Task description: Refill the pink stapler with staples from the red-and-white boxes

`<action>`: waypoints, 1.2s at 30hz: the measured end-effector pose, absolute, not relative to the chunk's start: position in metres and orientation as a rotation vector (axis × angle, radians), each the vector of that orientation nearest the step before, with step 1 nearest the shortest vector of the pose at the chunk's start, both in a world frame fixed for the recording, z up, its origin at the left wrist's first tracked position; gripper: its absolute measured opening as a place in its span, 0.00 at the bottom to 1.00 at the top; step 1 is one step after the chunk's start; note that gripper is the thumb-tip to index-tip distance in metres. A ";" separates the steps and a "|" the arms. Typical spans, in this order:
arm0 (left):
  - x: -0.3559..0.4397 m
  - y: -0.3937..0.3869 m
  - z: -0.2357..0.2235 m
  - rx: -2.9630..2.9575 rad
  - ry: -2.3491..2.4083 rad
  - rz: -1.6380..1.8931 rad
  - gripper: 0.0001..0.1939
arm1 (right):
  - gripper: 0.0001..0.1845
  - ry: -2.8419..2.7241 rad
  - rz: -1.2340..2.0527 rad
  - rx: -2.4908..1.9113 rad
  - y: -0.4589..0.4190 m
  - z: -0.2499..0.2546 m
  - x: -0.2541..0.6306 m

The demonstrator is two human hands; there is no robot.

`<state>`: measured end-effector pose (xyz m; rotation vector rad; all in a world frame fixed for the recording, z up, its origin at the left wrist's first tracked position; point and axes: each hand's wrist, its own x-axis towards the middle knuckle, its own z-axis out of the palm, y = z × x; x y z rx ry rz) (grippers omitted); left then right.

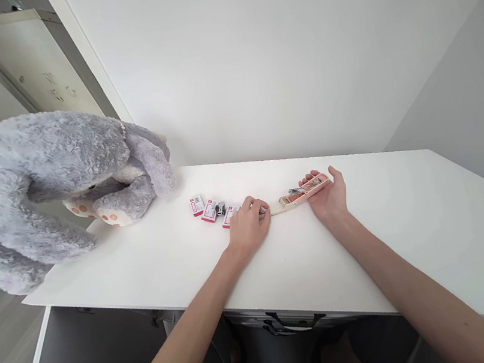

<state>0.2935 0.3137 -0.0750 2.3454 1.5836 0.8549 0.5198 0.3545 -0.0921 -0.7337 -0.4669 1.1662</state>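
Note:
A pink-and-cream stapler [315,185] lies opened out lengthwise, its hollow pink part showing metal pieces inside. My right hand [330,197] cradles that pink end from below, palm up, with the thumb raised along the far side. Toward the left, the narrow cream part [277,208] runs low over the tabletop. My left hand [250,222] has its bent fingers closed around the cream end, where a bit of metal glints; the fingers hide most of it. Beside the left hand is a red-and-white small box [230,215], partly covered by it.
Further left are two more red-and-white boxes [197,205] [209,211] and a small black-and-silver object [220,209]. A large grey plush toy [56,154] leans over the left end of the white table [167,259]. A white wall [253,70] rises behind; dark drawer handles [294,321] sit below the front edge.

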 end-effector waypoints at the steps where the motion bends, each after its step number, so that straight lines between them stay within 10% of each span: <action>1: 0.293 0.314 -0.076 2.359 1.577 0.865 0.08 | 0.16 -0.442 1.119 -0.781 0.356 -0.093 0.521; 36: 0.290 0.318 -0.086 2.600 1.410 0.926 0.27 | 0.18 -1.166 0.353 -1.943 0.342 -0.084 0.524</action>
